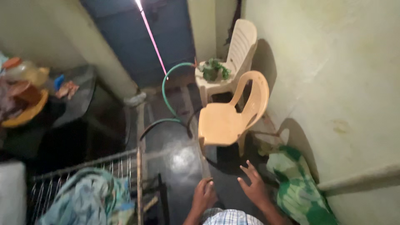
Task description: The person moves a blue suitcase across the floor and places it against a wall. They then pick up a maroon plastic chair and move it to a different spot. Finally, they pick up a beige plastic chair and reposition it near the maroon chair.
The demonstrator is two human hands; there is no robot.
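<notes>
Stick: a thin pale rod (pixel 204 160) rises from the left hand (pixel 204 195) toward the front leg of the nearer chair; its upper part is blurred against the floor.
Left hand: closed around the lower end of the stick, knuckles up, just above a checked cloth at the bottom edge.
Right hand: the right hand (pixel 253 186) is open, fingers spread, holding nothing, just beside the left hand and apart from the stick.
Chairs: two plastic ones ahead of the hands; the tan chair (pixel 227 118) stands nearer with a bare seat, the white chair (pixel 233 58) behind it against the wall.
Plant: one leafy green plant (pixel 213 69) sits on the white chair's seat.
Hose: one green hose (pixel 165 89) loops over the wet floor (pixel 179 158) beyond the left hand, left of the chairs.
Cloth bundle: a green and white bundle (pixel 298 187) lies right of the right hand, by the wall.
Rack: a wire drying rack (pixel 104 166) stands left of the left hand with a blue patterned cloth (pixel 91 200) draped on it.
Yellow tub: one tub (pixel 25 110) far left, filled with clothes and a plastic bottle.
</notes>
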